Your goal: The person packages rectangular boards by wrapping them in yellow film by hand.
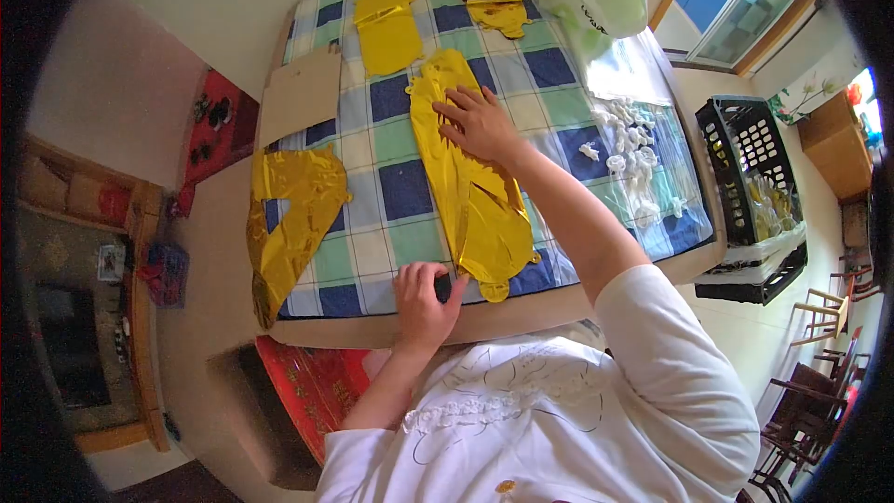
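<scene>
While R hand (478, 121) lies on long gold foil (484, 214), fingers spread, best keep palm light, pressure even; foil prob. creases easily. Foil lies lengthwise on checked bedspread (396, 182), near end close to bed edge (363, 333). L hand (424, 303) at near end, fingers curled, thumb apart from them; can't tell if tips pinch foil. Better anchor that end gently, smooth away from it, w/ nails clear & small tab (494, 292) untwisted.

Right hand (478, 123) on gold foil (466, 177)
</scene>
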A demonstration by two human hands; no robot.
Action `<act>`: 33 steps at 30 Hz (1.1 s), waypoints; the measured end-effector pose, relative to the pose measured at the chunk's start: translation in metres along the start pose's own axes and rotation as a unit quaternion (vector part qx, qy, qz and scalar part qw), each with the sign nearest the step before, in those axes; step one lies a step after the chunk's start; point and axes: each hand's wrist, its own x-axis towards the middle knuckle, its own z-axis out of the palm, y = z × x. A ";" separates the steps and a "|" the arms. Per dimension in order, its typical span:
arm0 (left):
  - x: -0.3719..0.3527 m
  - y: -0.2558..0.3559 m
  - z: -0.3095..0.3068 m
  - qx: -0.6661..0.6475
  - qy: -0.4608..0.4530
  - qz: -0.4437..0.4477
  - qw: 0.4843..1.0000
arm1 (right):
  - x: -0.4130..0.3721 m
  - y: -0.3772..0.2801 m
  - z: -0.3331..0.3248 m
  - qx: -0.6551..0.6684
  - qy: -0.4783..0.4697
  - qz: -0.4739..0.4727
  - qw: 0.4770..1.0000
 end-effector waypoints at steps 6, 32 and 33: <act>0.009 0.011 0.014 0.087 0.001 0.016 0.996 | 0.002 0.000 0.000 -0.005 -0.019 0.006 1.000; 0.020 -0.008 0.011 -0.009 0.009 0.019 1.000 | 0.000 0.001 0.002 -0.007 0.005 0.001 1.000; 0.019 -0.010 0.011 -0.007 0.000 0.021 1.000 | 0.001 0.001 0.002 -0.004 0.007 -0.001 1.000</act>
